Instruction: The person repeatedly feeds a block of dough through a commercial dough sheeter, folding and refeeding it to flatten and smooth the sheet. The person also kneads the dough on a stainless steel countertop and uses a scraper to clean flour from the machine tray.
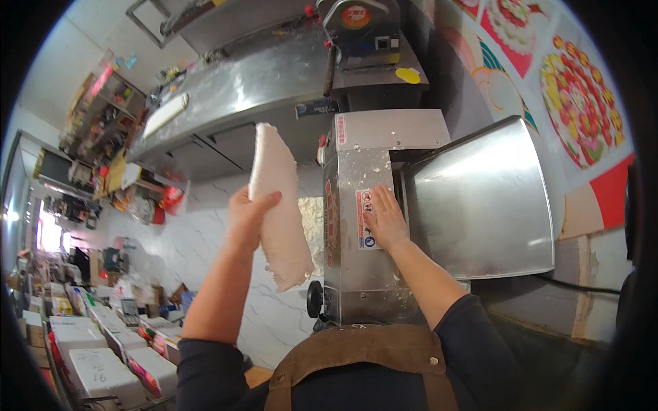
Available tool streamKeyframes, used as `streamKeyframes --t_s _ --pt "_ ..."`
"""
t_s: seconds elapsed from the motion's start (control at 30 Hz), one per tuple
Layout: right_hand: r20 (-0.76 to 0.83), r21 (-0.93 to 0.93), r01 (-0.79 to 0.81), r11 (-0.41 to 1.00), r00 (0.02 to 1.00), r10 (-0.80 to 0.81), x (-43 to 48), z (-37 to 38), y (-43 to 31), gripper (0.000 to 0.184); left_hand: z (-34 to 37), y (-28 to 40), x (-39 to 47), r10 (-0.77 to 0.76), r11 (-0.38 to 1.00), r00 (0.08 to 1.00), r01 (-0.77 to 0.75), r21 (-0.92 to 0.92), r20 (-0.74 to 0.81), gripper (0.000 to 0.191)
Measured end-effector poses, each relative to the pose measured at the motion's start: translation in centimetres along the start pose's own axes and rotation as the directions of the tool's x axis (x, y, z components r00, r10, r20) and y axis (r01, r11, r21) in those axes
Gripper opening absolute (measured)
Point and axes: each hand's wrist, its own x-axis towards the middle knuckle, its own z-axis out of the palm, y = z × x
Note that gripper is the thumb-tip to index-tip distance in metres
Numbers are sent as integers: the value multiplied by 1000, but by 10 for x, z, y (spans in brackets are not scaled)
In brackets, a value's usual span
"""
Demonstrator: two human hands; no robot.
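Note:
A folded slab of pale dough (pixel 280 205) hangs in my left hand (pixel 252 213), which pinches it by its left edge with the thumb on its face. The dough's lower end is ragged. My right hand (pixel 385 218) rests flat, fingers spread, on the metal top of a dough sheeter (pixel 357 272), beside a warning label and holding nothing. Bits of dough or flour lie on that top. To the right of the hand slopes the machine's stainless steel tray (pixel 478 200). Below the machine's left side, a pale floury mass (pixel 311 226) shows partly.
Behind stands a stainless steel worktable (pixel 226 87) with another long dough piece (pixel 166 114) on its left end and a second machine (pixel 360 41) at its right. White boxes (pixel 103 370) fill the lower left. A black cable (pixel 576 286) runs right from beneath the tray.

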Motion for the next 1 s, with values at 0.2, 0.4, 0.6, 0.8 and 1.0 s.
streamKeyframes --t_s 0.2,0.4,0.6,0.8,1.0 --pt "-24 540 -157 827 979 202 -58 -3 -15 46 24 161 -72 225 974 974 -225 11 -36 32" --pt "314 925 -261 -278 935 167 -8 -45 -53 46 13 226 -117 339 924 939 -345 -166 -64 37" --pt "150 804 -88 -588 987 57 38 -160 -32 50 -1 74 -42 216 974 974 -210 -89 62 47" --pt "69 975 -150 166 907 415 11 -167 -9 55 59 -107 17 -231 932 928 297 -206 292 47" --pt "121 -60 -118 991 985 125 32 -78 -36 68 43 -151 22 -342 665 813 564 -489 472 69"
